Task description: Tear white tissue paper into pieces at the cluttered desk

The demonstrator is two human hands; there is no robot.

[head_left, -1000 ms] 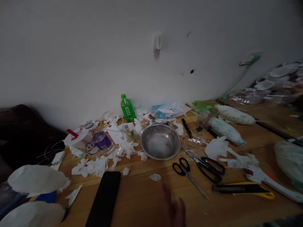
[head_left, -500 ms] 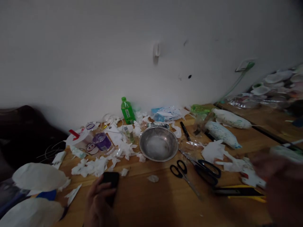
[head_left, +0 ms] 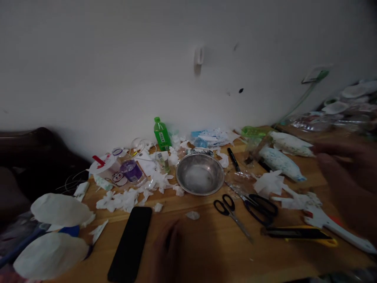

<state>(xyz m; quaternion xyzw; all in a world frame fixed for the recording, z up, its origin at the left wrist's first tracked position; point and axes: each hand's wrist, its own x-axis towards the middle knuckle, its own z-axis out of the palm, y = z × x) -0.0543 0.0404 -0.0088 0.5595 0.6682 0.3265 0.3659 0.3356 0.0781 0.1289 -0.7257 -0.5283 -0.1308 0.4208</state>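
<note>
My left hand (head_left: pixel 166 249) is low over the wooden table, beside a black phone (head_left: pixel 131 243) that lies flat. It is blurred, with a gap showing between thumb and fingers and nothing visible in it. My right hand (head_left: pixel 343 179) reaches in from the right edge. Its smeared fingertips come up to the right end of a white paper-wrapped, bottle-shaped piece (head_left: pixel 290 143); whether they grip it I cannot tell. A similar piece with bluish stains (head_left: pixel 281 163) lies just in front of that one.
A metal bowl (head_left: pixel 200 175) stands mid-table. Small scissors (head_left: pixel 232 216), larger scissors (head_left: pixel 260 208), a yellow-black cutter (head_left: pixel 297 233) and a white-handled tool (head_left: pixel 341 226) lie to the right. Torn paper (head_left: pixel 120 199), a green bottle (head_left: pixel 161 135) and white rounded shapes (head_left: pixel 51 255) are leftward.
My left hand has come off the phone and shifted right. My right hand has risen from the lower right to the wrapped piece's end, uncovering the white-handled tool. The view has shifted slightly.
</note>
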